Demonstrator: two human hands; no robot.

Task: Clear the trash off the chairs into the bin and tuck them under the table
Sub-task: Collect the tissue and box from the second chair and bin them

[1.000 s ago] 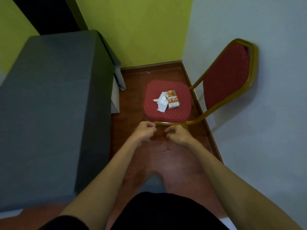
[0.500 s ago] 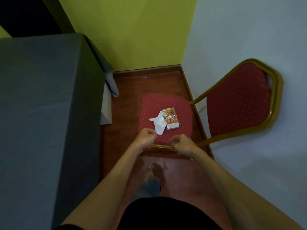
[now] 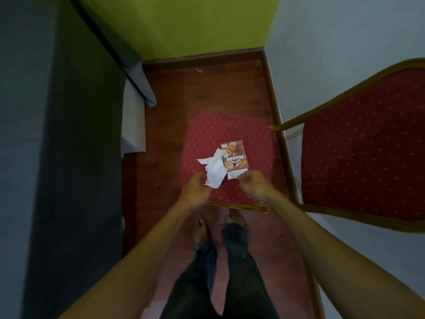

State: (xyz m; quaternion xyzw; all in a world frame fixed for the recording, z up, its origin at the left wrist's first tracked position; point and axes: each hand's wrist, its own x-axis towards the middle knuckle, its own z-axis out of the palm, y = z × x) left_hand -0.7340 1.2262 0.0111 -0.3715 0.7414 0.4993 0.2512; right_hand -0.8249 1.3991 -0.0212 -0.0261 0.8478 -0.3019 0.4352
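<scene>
Leftmost, the grey-draped bench is seen beside the chair. Near the seat's front edge, the left hand is curled, touching the tissue; a firm grip cannot be told. Soft and weightless, it may be pinched anywhere. Overlapped by it, the box looks light, stiff, best taken by its long edges. The right hand, loosely curled, is at its near end.

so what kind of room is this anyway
Probably a function or dining room, seen in one corner. A red padded banquet chair with a gold frame stands beside a table draped in grey cloth, on a wooden floor. A snack box and tissue lie on the seat.
</scene>
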